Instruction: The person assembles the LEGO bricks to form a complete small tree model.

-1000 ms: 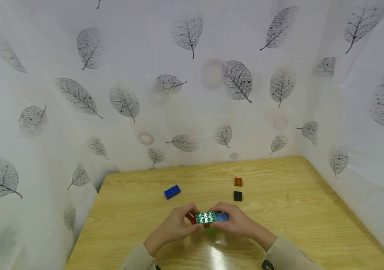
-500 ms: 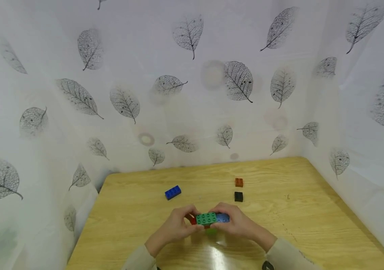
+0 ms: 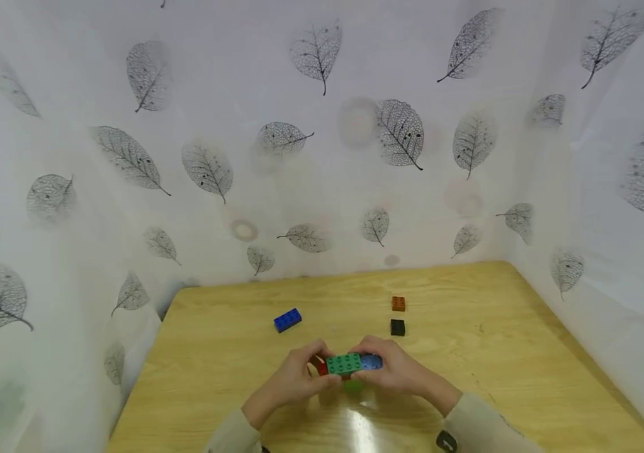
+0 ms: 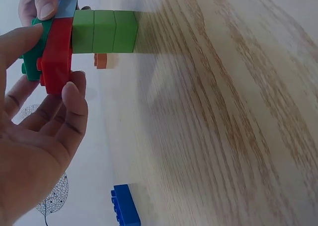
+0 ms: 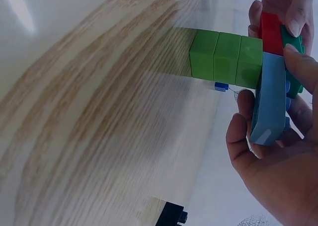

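A column of light green toy building bricks (image 4: 104, 32) stands on the table. Across its top, a red brick (image 4: 57, 57) and a light blue brick (image 5: 271, 97) lie end to end. Over their joint sits a dark green brick (image 3: 344, 363), studs up. My left hand (image 3: 296, 377) pinches the dark green brick from the left, its thumb on the near side and its other fingers around the red brick's end. From the right, my right hand (image 3: 392, 371) grips the same brick, its thumb on the dark green side and its fingers around the light blue brick.
On the wooden table (image 3: 214, 352), a blue brick (image 3: 288, 320) lies beyond my left hand. Farther back on the right are an orange brick (image 3: 398, 304) and a black brick (image 3: 398, 327). A white leaf-print curtain (image 3: 322, 189) encloses the table's back and sides.
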`<control>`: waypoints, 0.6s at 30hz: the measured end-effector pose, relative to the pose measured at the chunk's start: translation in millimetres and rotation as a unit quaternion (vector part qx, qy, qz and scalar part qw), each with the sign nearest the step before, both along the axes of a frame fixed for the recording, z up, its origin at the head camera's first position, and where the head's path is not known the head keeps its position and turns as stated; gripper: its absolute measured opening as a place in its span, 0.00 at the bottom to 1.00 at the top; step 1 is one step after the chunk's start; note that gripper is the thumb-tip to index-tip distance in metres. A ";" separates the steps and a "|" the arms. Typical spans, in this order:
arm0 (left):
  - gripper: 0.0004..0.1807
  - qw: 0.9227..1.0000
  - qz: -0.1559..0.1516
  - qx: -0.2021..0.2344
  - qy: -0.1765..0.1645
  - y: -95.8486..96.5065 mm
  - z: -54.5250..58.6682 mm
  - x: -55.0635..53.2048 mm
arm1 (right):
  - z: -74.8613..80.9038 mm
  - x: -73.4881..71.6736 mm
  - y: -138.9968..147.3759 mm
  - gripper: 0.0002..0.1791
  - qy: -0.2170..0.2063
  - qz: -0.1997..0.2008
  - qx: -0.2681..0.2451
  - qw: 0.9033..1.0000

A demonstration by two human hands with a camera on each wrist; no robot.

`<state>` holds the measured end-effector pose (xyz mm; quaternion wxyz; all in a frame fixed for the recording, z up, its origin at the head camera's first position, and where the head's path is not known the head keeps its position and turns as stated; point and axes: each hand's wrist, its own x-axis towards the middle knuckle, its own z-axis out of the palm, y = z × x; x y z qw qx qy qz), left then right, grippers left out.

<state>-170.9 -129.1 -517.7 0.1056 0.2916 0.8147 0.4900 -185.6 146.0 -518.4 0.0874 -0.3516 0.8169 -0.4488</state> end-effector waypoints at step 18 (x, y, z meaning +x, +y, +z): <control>0.17 1.000 0.020 -0.015 0.015 8.9 -4.1 -1.2 | 5.1 -5.2 11.9 0.23 0.003 -0.041 -0.009 0.999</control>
